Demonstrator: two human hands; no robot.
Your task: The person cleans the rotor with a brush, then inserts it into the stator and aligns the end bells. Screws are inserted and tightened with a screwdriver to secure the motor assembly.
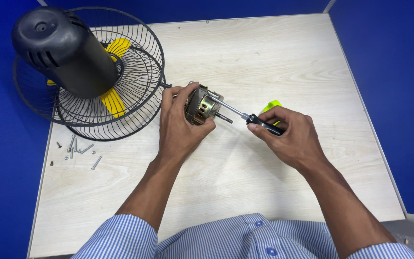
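My left hand (178, 125) grips a small brass-coloured electric motor (199, 104) just above the light wooden table (245, 57), its short shaft pointing right. In my right hand (291, 136) is a screwdriver (258, 121) with a black and bright green handle. Its metal shank runs up and left, and the tip rests on the motor's upper face. Both forearms come in from the bottom edge, in blue-and-white striped sleeves.
A dismantled fan lies at the table's far left: a black motor housing (61, 48), wire guards (135, 76) and yellow blades (113, 100). Several loose screws (75, 149) are scattered near the left edge. Blue partition walls (394, 72) surround the table.
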